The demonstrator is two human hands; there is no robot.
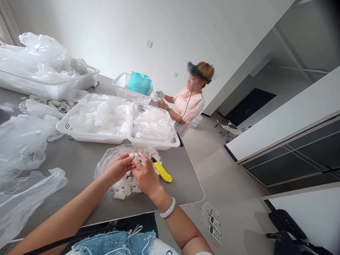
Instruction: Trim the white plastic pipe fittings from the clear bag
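My left hand (120, 167) and my right hand (145, 175) meet above the table near its front edge. Between their fingertips is a small white piece (136, 156), which both hands pinch; its exact kind is too small to make out. Below them lies a clear plastic bag (102, 166) with a heap of small white pieces (124, 187) on and around it, partly hidden by my hands. Just right of my right hand rests a yellow-handled utility knife (163, 171).
White baskets (117, 140) (159, 145) of clear bags stand beyond my hands. Loose clear bags (21, 141) cover the left side, near grey-white rings (62, 106). A co-worker (190, 102) handles something white by a basket holding a blue bag (139, 83). The table's right edge (195, 170) is close.
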